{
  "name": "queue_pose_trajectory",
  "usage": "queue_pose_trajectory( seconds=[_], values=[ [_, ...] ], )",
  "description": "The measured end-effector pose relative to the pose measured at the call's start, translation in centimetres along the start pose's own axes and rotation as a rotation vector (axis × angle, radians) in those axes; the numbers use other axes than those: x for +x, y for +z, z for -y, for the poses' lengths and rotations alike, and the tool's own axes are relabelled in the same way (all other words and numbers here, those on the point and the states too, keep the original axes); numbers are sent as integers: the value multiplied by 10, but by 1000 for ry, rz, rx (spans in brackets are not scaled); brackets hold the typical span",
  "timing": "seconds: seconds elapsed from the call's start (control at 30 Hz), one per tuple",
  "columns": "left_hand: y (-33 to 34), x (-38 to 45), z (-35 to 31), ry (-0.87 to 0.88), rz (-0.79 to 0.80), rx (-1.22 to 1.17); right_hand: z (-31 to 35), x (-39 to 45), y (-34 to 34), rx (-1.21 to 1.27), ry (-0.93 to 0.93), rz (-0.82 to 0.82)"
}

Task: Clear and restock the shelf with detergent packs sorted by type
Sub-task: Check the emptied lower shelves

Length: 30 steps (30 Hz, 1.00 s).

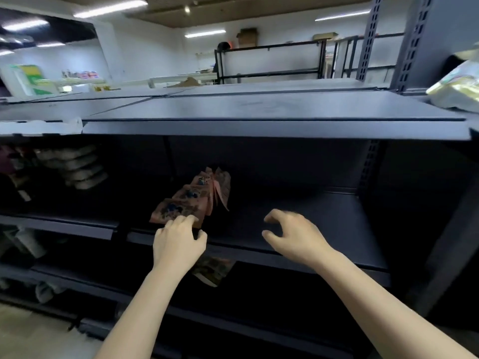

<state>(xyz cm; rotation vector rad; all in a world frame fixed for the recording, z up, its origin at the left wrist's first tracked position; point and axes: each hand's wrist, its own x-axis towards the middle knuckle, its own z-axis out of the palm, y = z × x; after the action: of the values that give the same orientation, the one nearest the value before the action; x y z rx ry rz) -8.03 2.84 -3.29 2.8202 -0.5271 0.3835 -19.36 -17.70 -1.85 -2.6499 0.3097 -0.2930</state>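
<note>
A row of pink detergent packs (193,196) lies overlapped on the dark middle shelf (311,221), running from the front edge toward the back, with the rear ones standing upright. My left hand (178,242) rests at the shelf's front edge, its fingertips touching the nearest pink pack and its thumb curled under the edge. My right hand (293,234) hovers over the bare shelf to the right of the packs, fingers apart and curved, holding nothing. Another printed pack (213,270) shows on the shelf below, partly hidden by my left wrist.
A pale yellow-green pack (456,92) lies on the top shelf (259,107) at the far right. Grey stacked packs (75,167) sit in the left bay. Perforated uprights (368,172) stand at the right. More racks and boxes fill the room behind.
</note>
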Motion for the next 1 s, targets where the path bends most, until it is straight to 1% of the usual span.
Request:
queue_pose_trajectory(
  seconds=[0.07, 0.13, 0.23, 0.3, 0.4, 0.47, 0.57, 0.67, 0.73, 0.83, 0.93, 1.0],
  values=[
    [17, 30, 24, 41, 65, 107, 12, 26, 17, -8, 69, 32],
    [33, 56, 43, 63, 148, 164, 23, 50, 32, -14, 145, 79],
    [54, 87, 68, 113, 208, 180, 38, 82, 52, -14, 250, 137],
    [70, 105, 83, 187, 248, 174, 44, 99, 65, 4, 302, 146],
    [86, 126, 95, 259, 397, 147, 48, 117, 84, 42, 316, 133],
    [93, 140, 98, 312, 446, 148, 47, 126, 94, 61, 324, 131],
    [98, 159, 100, 348, 436, 109, 42, 141, 107, 82, 363, 139],
    [103, 169, 104, 356, 450, 22, 40, 160, 119, 75, 406, 150],
    [104, 177, 108, 416, 445, 12, 40, 173, 127, 72, 433, 156],
    [105, 188, 117, 481, 481, 20, 36, 188, 144, 78, 473, 145],
    [109, 192, 122, 495, 432, 42, 35, 198, 157, -25, 487, 91],
    [108, 189, 121, 516, 334, 78, 36, 205, 161, -61, 501, 50]
  ],
)
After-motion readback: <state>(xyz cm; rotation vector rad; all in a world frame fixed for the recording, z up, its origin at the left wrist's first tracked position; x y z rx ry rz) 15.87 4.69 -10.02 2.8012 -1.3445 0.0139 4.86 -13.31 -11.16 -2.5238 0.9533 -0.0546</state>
